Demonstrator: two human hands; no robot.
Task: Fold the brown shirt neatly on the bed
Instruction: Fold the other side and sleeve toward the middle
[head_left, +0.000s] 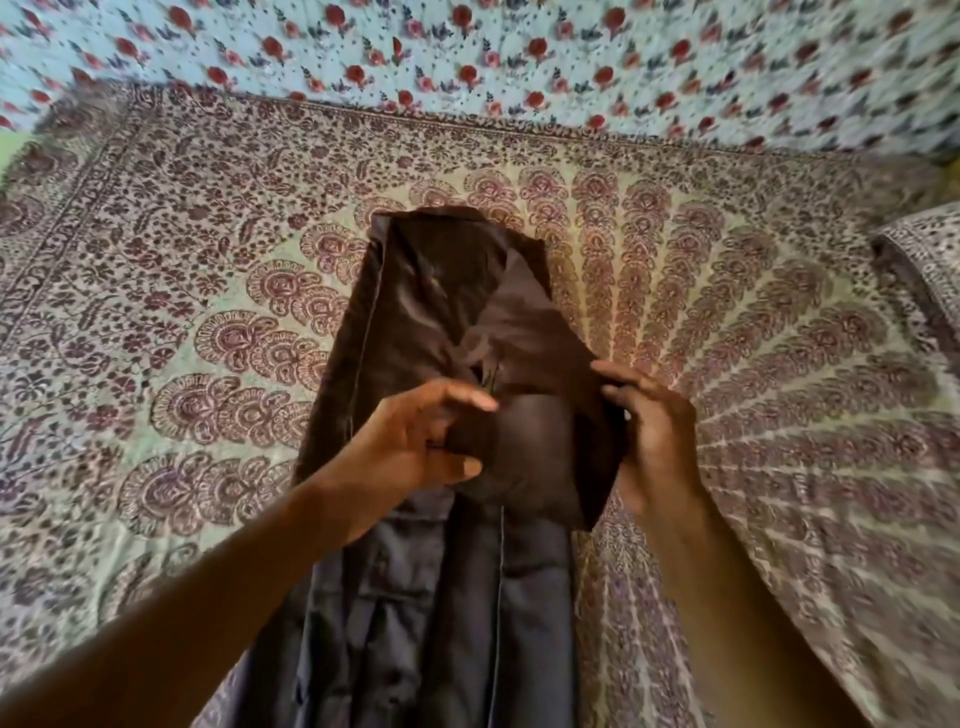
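The brown shirt (441, 291) lies lengthwise in the middle of the bed (727, 312), folded into a long narrow strip running from near me to the far side. A flap of it is lifted off the strip between my hands. My left hand (415, 447) pinches the flap's left part between thumb and fingers. My right hand (649, 431) grips the flap's right edge, its fingers curled over the cloth. The near end of the shirt, with a button placket, lies flat below my wrists.
A patterned maroon and cream bedspread covers the bed. A pillow (924, 260) in the same print lies at the right edge. A floral blue cloth (467, 52) with red roses hangs behind the bed.
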